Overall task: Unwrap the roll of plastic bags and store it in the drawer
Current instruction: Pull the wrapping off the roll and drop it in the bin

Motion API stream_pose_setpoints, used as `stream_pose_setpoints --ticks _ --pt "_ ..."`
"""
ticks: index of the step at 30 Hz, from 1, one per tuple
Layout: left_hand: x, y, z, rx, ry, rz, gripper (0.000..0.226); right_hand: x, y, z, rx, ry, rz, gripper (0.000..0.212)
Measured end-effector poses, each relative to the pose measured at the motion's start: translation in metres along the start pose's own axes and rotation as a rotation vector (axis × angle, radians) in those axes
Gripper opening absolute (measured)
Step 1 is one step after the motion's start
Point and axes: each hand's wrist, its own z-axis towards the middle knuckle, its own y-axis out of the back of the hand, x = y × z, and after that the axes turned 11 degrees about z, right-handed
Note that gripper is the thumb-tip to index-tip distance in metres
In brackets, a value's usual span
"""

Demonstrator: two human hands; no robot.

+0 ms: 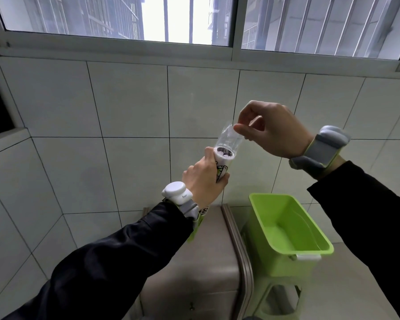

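My left hand [204, 179] grips a white roll of plastic bags [224, 161] with green print, held upright in front of the tiled wall. Its open top end shows a dark core. A clear plastic wrapper [229, 140] stands up off the top of the roll. My right hand [270, 129] pinches the wrapper's upper edge between thumb and fingers, just above the roll. The roll's lower part is hidden behind my left hand and wrist. No drawer front is plainly visible.
A grey-brown cabinet or appliance top [206, 250] lies below my left arm. Right of it a lime green plastic bin [310, 227] sits on a green stand. A tiled wall [125, 112] and a window [185, 19] are ahead.
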Motion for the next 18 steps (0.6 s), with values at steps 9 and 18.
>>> stream_pose_setpoints --ticks 9,18 --pt "-0.003 -0.001 -0.003 0.023 0.029 0.028 0.054 -0.005 -0.006 -0.001 0.139 -0.017 0.008 0.028" --pt "0.005 0.004 -0.004 0.041 -0.090 -0.098 0.052 -0.002 0.009 -0.001 0.450 -0.057 0.132 0.048"
